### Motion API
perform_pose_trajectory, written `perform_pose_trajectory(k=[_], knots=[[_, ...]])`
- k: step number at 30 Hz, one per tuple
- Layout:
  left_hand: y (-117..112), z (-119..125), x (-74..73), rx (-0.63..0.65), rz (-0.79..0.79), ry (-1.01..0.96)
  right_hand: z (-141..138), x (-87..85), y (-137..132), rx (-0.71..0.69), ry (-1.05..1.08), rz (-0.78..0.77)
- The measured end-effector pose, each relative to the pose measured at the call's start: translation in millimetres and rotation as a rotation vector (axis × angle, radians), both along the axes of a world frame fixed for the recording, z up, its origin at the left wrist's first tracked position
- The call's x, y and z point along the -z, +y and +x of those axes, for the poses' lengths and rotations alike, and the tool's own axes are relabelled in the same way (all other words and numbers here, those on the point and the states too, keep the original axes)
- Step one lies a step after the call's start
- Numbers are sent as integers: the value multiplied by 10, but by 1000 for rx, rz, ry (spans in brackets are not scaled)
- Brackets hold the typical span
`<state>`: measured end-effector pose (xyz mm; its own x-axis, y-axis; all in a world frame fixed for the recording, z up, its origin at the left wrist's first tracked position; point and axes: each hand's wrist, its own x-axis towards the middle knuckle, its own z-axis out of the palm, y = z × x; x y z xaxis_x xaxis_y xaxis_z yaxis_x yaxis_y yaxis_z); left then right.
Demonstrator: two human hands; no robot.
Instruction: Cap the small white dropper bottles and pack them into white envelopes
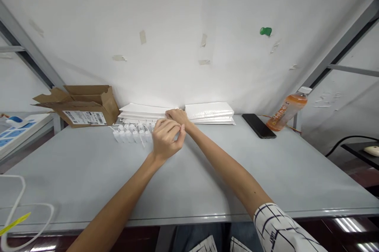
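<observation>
My left hand (167, 137) is raised over the middle of the grey table, its fingers curled in and the thumb pointing up; anything inside it is hidden. Just beyond it, my right hand (177, 116) reaches across with bent fingers closed at the right end of the left stack of white envelopes (148, 109). What those fingers hold, if anything, does not show. Left of my left hand, small white bottle-like pieces (130, 134) stand in rows before that stack, partly hidden by the hand. A second stack of white padded envelopes (210, 112) lies right of my right hand.
An opened cardboard box (85, 106) with a label stands at the back left. To the right are a black phone (259, 126) and a tilted orange drink bottle (288, 111). A white cable (17, 200) loops over the front left edge of the grey table (201, 196).
</observation>
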<state>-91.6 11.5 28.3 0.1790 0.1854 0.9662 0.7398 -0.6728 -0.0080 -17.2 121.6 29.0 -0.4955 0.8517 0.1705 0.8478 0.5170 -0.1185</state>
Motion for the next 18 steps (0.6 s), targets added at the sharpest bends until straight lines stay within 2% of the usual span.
perform_pose_trajectory(k=[3,6,8,11,14,16,18], knots=[[-32,31,2,25,1,12,24,-9,-35,29,-16,56],[-43,21,-5,51,16,4,150,-29,-67,56,26,250],[-34,0,-4,51,30,9,346,-79,-98,130,96,369],[-17,-17,12,38,52,19,843,-158,-191,240,210,499],[-29,10,31,43,58,24,1493,-132,-346,252,322,596],[-49,42,40,56,55,32,1896,-50,-453,219,378,595],[-64,74,55,61,44,45,2188,35,-537,205,422,529]])
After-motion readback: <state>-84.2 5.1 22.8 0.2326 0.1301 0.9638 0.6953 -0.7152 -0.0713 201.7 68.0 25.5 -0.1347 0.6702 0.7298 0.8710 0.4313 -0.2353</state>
